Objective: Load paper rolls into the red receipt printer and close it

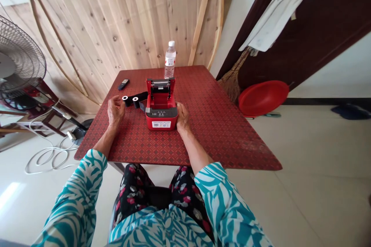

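A red and black label printer [161, 114] stands on the red patterned table [214, 123], its lid raised. My right hand [182, 117] lies against the printer's right side and grips it there. To the left of the printer sit two small rolls of black ribbon on white cores, the left roll [125, 101] and the right roll [136, 103]. A dark strip of ribbon [141, 97] runs from them towards the printer. My left hand [116, 111] is just left of the left roll, fingers loosely bent and apart, with nothing seen in it.
A water bottle [170, 61] stands behind the printer. A small dark handset [123, 84] lies at the table's back left. On the floor are a fan [20, 61] with a loose white cable [52, 158] at left, and a broom [233, 77] and red basin [263, 96] at right.
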Tool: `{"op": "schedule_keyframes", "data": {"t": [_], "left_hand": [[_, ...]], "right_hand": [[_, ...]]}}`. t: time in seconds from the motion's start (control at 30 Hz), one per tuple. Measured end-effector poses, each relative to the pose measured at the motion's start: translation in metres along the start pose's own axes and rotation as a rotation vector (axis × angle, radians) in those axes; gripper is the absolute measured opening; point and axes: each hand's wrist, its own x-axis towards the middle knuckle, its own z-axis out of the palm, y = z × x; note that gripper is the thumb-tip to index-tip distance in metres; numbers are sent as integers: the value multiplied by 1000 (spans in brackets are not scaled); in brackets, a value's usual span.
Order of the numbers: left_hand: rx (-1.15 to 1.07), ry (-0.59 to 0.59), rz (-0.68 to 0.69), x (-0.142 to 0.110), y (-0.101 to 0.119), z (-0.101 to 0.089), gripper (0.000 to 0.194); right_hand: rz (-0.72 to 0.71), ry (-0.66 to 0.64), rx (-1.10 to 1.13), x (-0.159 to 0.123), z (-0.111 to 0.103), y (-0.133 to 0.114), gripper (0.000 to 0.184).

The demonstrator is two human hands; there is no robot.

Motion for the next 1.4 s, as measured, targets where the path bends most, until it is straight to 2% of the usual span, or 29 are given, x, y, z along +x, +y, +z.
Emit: {"op": "schedule_keyframes", "data": {"t": [0.07, 0.17, 0.27, 0.37, 0.5, 0.6, 0.73, 0.9, 0.97, 1.03, 1.13, 1.23, 1.3, 1.4], "left_hand": [[-77, 3, -93, 4, -11, 4, 49], [-162, -125, -197, 12, -23, 19, 64], [-176, -197, -258, 18, -26, 33, 62], [-160, -171, -307, 19, -24, 38, 47], [-298, -25, -323, 20, -20, 32, 37], [-491, 95, -278, 25, -19, 15, 41], [-661, 135, -141, 31, -8, -30, 54], [-712, 15, -3, 26, 41, -92, 60], [-702, -80, 36, 20, 67, -106, 55], [-676, -204, 48, 15, 90, -109, 55], [-613, -471, 65, 12, 118, -92, 55], [-536, -775, 97, 17, 134, -55, 53], [-443, -815, 132, 23, 139, -27, 48], [-170, -828, 245, 33, 142, 10, 32]], "right_hand": [[-2, 3, -5, 0, 0, 0, 50], [-12, 4, -13, -1, -1, -2, 50], [-8, -8, -13, -2, -1, -4, 50], [-6, -18, -16, -3, -1, -5, 50], [-15, -24, -24, -3, -1, -6, 49], [-1, -21, -11, -3, 0, -8, 49], [18, -15, -2, -3, 1, -12, 48], [24, -5, 7, -2, 1, -14, 47], [5, -3, 7, -1, 1, -14, 46], [-5, 3, 4, 0, 2, -12, 46], [-19, 8, 4, 1, 4, -10, 46], [-21, 4, 15, 2, 6, -10, 47], [-28, 12, 19, 3, 7, -9, 48], [-43, 23, 27, 5, 8, -8, 47]]}}
